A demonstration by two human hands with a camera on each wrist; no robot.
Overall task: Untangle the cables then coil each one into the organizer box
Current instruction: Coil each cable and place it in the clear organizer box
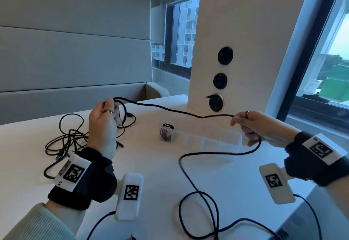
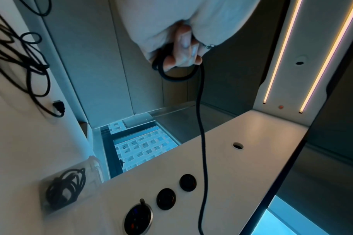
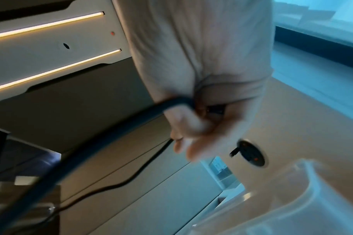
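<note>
Nearest the lens, at the bottom of the head view, slack black cable (image 1: 200, 198) is lying in loose loops on the white table (image 1: 160, 173), trailing up toward the right of the frame. Both hands are raised above the table and are holding this one cable between them. At centre left, the left hand (image 1: 103, 126) is gripping a small coil of it; in the left wrist view its fingers (image 2: 181, 52) are curling round a loop of the cable (image 2: 200, 127), which is hanging down the frame from there. At centre right, the right hand (image 1: 251, 126) is pinching the same cable, which is spanning the middle of the frame in a shallow sag between the two hands; in the blurred right wrist view the cable (image 3: 103, 143) is running out from under the curled fingers (image 3: 191, 124). Between the hands, the clear organizer box (image 1: 207, 139) is sitting on the table, with one coiled cable (image 1: 166, 134) already lying in its left end compartment. At lower left, behind the left hand, a tangle of black cables (image 1: 69, 138) is lying on the table.
</note>
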